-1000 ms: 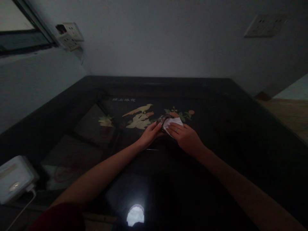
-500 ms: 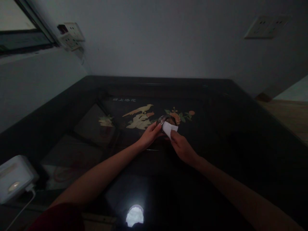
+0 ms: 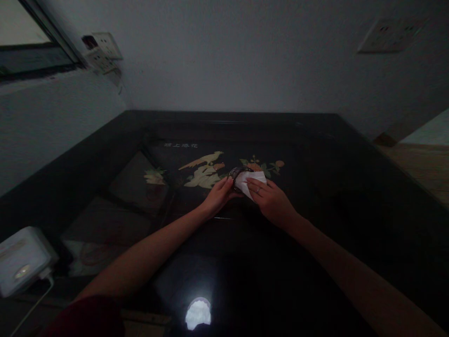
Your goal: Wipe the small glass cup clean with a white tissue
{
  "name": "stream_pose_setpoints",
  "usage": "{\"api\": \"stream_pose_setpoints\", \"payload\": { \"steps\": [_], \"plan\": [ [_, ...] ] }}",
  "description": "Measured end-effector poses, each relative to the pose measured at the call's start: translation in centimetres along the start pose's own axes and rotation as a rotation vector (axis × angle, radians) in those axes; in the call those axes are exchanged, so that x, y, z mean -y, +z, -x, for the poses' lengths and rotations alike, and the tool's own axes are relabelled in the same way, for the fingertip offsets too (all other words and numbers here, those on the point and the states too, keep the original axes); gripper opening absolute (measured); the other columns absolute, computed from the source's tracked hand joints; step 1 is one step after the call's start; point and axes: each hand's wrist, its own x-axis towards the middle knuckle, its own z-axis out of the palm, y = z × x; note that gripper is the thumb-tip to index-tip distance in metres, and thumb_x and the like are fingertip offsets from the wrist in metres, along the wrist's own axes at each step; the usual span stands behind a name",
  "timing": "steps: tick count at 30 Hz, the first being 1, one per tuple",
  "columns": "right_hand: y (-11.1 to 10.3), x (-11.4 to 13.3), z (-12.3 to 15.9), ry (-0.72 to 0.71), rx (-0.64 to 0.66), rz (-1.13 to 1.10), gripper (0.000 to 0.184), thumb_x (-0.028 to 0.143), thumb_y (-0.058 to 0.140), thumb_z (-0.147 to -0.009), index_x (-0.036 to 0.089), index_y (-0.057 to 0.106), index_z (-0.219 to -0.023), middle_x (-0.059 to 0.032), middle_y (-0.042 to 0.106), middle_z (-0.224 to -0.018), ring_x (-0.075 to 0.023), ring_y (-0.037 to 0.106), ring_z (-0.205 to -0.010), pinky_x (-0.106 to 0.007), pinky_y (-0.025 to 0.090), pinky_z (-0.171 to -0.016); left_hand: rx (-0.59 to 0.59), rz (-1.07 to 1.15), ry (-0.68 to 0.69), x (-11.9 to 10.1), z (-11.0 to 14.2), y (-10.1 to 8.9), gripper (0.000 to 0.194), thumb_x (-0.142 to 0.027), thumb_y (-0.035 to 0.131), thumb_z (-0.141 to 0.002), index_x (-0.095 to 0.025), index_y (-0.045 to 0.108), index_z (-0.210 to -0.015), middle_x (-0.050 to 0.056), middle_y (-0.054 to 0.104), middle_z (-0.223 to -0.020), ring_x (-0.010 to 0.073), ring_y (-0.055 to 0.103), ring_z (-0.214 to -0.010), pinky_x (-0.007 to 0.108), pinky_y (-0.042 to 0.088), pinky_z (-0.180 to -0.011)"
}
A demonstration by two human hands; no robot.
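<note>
In dim light a small round glass-like object (image 3: 238, 172) with a metallic rim rests on a dark glossy table (image 3: 315, 220). My left hand (image 3: 219, 196) curls round its left side and steadies it. My right hand (image 3: 270, 199), a ring on one finger, presses a white tissue (image 3: 253, 180) against the object's right side, fingers closed on the tissue. Most of the object is hidden behind the tissue and fingers.
The tabletop bears an inlaid bird and flower picture (image 3: 205, 171). A white device with a cable (image 3: 21, 260) sits at the left edge. Wall sockets (image 3: 101, 51) are at upper left, and another socket plate (image 3: 389, 35) at upper right. A lamp reflection (image 3: 198, 313) shines near me.
My right hand pulled back with the tissue folded small half a second ago, then returned forward so the tissue again covers the object's right side. My left hand stayed put.
</note>
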Motion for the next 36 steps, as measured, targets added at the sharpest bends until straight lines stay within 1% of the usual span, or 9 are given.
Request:
{"api": "stream_pose_setpoints", "payload": {
  "steps": [4,9,12,15,20,26,31,33,36],
  "plan": [
    [-0.4,-0.4,-0.1,-0.027,-0.006,0.050,0.034,0.004,0.042,-0.089,0.011,0.063,-0.114,-0.0156,0.062,-0.124,-0.0259,0.051,-0.123,-0.048,0.041,-0.096,0.008,0.012,-0.002,0.1,0.0,-0.1,0.040,-0.049,0.068,-0.072,-0.016,0.066,-0.094,0.006,0.064,-0.089,0.0164,0.058,-0.081,0.031,0.051,-0.074],
    [-0.3,0.1,-0.1,0.027,0.021,0.052,0.032,0.005,0.043,-0.088,0.005,0.063,-0.113,-0.0188,0.062,-0.121,-0.0272,0.053,-0.119,-0.044,0.042,-0.094,0.015,0.024,-0.016,-0.2,0.1,0.2,0.041,-0.046,0.071,-0.071,-0.017,0.066,-0.100,0.005,0.065,-0.093,0.0160,0.059,-0.085,0.030,0.050,-0.079],
    [-0.4,0.6,-0.2,0.073,0.026,-0.014,0.033,0.009,0.043,-0.089,0.007,0.060,-0.117,-0.0180,0.065,-0.116,-0.0271,0.057,-0.113,-0.046,0.040,-0.094,0.030,0.035,-0.033,-0.3,0.1,0.2,0.041,-0.044,0.072,-0.070,-0.017,0.066,-0.099,0.004,0.065,-0.091,0.0146,0.060,-0.083,0.028,0.051,-0.078],
    [-0.6,1.3,-0.3,0.127,-0.031,-0.094,0.031,0.016,0.041,-0.092,0.009,0.058,-0.117,-0.0160,0.069,-0.107,-0.0246,0.063,-0.101,-0.046,0.039,-0.096,0.043,0.041,-0.055,-0.4,0.0,0.2,0.041,-0.044,0.074,-0.068,-0.016,0.066,-0.096,0.004,0.065,-0.086,0.0131,0.060,-0.078,0.026,0.051,-0.074],
    [-0.5,2.0,-0.3,0.155,-0.115,-0.123,0.026,0.020,0.040,-0.094,0.008,0.060,-0.104,-0.0141,0.071,-0.093,-0.0223,0.065,-0.089,-0.045,0.034,-0.100,0.056,0.045,-0.063,-0.6,0.0,0.3,0.040,-0.045,0.074,-0.068,-0.014,0.066,-0.092,0.004,0.065,-0.086,0.0129,0.060,-0.077,0.026,0.052,-0.074],
    [0.1,2.1,-0.1,0.107,-0.132,-0.086,0.026,0.014,0.041,-0.092,0.007,0.059,-0.110,-0.0138,0.071,-0.096,-0.0215,0.065,-0.092,-0.044,0.035,-0.099,0.064,0.015,-0.080,-0.4,-0.2,0.1,0.046,-0.048,0.074,-0.067,-0.013,0.064,-0.095,0.005,0.066,-0.088,0.0151,0.061,-0.082,0.029,0.053,-0.075],
    [0.5,2.0,-0.2,0.029,-0.126,-0.029,0.028,0.012,0.042,-0.090,0.004,0.058,-0.111,-0.0171,0.070,-0.101,-0.0234,0.063,-0.099,-0.046,0.037,-0.100,0.063,0.018,-0.086,-0.4,-0.3,-0.1,0.043,-0.046,0.069,-0.073,-0.013,0.064,-0.099,0.007,0.066,-0.095,0.0168,0.061,-0.087,0.032,0.052,-0.080],
    [0.7,2.1,-0.2,0.012,-0.117,0.003,0.028,0.015,0.042,-0.092,0.005,0.058,-0.112,-0.0177,0.070,-0.104,-0.0238,0.062,-0.103,-0.050,0.034,-0.103,0.057,0.020,-0.090,-0.3,-0.3,-0.2,0.042,-0.046,0.067,-0.074,-0.014,0.064,-0.100,0.007,0.065,-0.095,0.0165,0.060,-0.086,0.031,0.051,-0.079],
    [0.9,2.0,-0.3,-0.002,-0.073,0.051,0.029,0.018,0.041,-0.094,0.006,0.058,-0.114,-0.0196,0.067,-0.111,-0.0259,0.058,-0.112,-0.060,0.024,-0.107,0.065,0.022,-0.092,-0.4,-0.3,-0.3,0.042,-0.047,0.067,-0.074,-0.014,0.063,-0.100,0.007,0.064,-0.093,0.0165,0.059,-0.085,0.029,0.051,-0.075]
  ]
}}
